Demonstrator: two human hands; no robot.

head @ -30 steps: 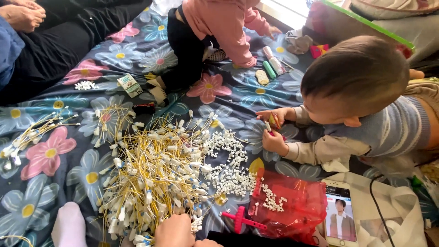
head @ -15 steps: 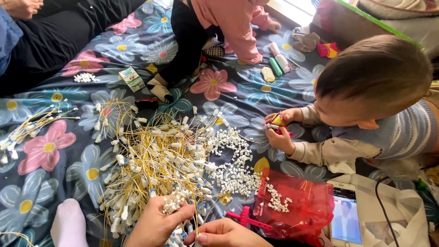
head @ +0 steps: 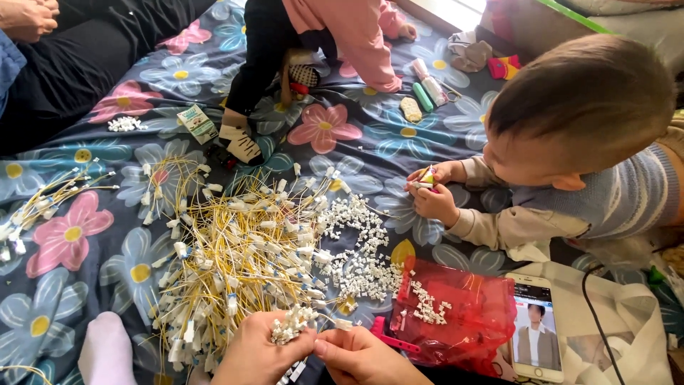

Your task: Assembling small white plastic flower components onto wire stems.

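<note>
At the bottom middle of the frame, our left hand [head: 260, 353] is curled shut around a bunch of little white plugs [head: 291, 324]. Our right hand [head: 360, 356] pinches one plug [head: 343, 324] by its fingertips. Just above lies the pile of yellow wires [head: 235, 257]. We think we are fitting plugs; next needs a wire end lined up carefully.

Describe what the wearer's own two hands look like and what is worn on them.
Both are bare: the left hand and right hand show no gloves, rings or watch. Only hands and the starts of the wrists are in frame, so no sleeves can be seen.
</note>
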